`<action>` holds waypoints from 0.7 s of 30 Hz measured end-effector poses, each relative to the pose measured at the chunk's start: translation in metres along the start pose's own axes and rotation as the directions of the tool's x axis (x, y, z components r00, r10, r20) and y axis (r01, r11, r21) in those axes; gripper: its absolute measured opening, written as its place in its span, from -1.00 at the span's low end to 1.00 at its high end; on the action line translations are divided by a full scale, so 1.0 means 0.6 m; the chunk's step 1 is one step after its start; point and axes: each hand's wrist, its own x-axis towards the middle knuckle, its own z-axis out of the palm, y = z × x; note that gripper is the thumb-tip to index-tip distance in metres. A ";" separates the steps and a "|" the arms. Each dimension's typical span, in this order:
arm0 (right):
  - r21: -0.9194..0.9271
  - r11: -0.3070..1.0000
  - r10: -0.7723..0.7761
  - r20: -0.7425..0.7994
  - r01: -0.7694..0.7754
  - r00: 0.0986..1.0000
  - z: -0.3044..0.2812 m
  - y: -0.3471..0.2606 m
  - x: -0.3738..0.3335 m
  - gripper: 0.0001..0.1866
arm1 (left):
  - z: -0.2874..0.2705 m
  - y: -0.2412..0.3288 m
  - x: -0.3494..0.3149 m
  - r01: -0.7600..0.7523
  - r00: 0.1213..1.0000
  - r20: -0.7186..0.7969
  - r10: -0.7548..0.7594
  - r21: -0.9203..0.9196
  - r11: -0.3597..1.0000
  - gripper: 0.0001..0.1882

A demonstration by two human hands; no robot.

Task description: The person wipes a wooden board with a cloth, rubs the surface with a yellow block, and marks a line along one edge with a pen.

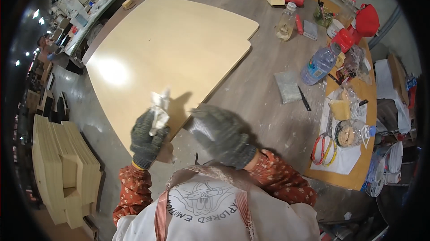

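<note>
A large pale-yellow panel (179, 53) with rounded corners and a stepped right edge lies on the work table. My left hand (147, 140), in a dark knitted glove, grips a crumpled white rag (160, 113) over the panel's near end. Beneath that hand, a brownish flap (166, 153) partly shows; I cannot make out what it is. My right hand (221, 134), gloved alike and blurred by motion, is beside the panel's near right edge. Its fingers appear stretched out toward the left, with nothing plainly held.
On the grey table (251, 89) to the right are a grey packet (287, 87), a black-handled knife (304, 98), a large plastic bottle (319, 65) and a clear jar (285, 24). Cut-open bottles, pliers (330, 150) and sponges crowd the right edge. Stacked panels (67, 165) stand at left.
</note>
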 end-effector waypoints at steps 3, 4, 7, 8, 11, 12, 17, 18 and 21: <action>0.076 0.975 0.210 -0.026 -0.207 0.977 -0.022 0.062 -0.041 -0.61 | 0.047 0.021 0.028 -0.214 0.947 0.302 0.111 0.332 0.919 -0.42; 0.052 0.969 0.246 -0.043 -0.244 0.968 -0.029 0.075 -0.052 -0.60 | 0.055 0.036 0.040 -0.247 0.936 0.331 0.120 0.376 0.893 -0.44; 0.045 0.952 0.305 -0.048 -0.303 0.951 -0.037 0.096 -0.056 -0.60 | 0.077 0.065 0.079 -0.306 0.909 0.398 0.122 0.438 0.846 -0.47; 0.043 0.952 0.305 -0.049 -0.303 0.951 -0.033 0.103 -0.057 -0.60 | 0.086 0.071 0.092 -0.337 0.892 0.433 0.129 0.448 0.828 -0.49; 0.055 0.951 0.306 -0.072 -0.303 0.949 -0.032 0.114 -0.047 -0.61 | 0.129 0.075 0.136 -0.369 0.877 0.457 0.146 0.449 0.814 -0.51; 0.061 0.953 0.302 -0.094 -0.297 0.949 -0.035 0.116 -0.042 -0.62 | 0.144 0.068 0.145 -0.396 0.875 0.451 0.178 0.453 0.799 -0.49; -0.054 0.928 0.359 -0.152 -0.370 0.921 -0.042 0.141 -0.047 -0.64 | 0.221 0.068 0.233 -0.573 0.800 0.472 0.370 0.421 0.703 -0.46; -0.040 0.923 0.370 -0.169 -0.382 0.913 -0.041 0.143 -0.050 -0.64 | 0.243 0.059 0.247 -0.601 0.787 0.465 0.405 0.433 0.672 -0.49; -0.098 0.896 0.401 -0.240 -0.434 0.884 -0.054 0.138 -0.061 -0.63 | 0.306 0.081 0.308 -0.576 0.791 0.521 0.321 0.456 0.678 -0.48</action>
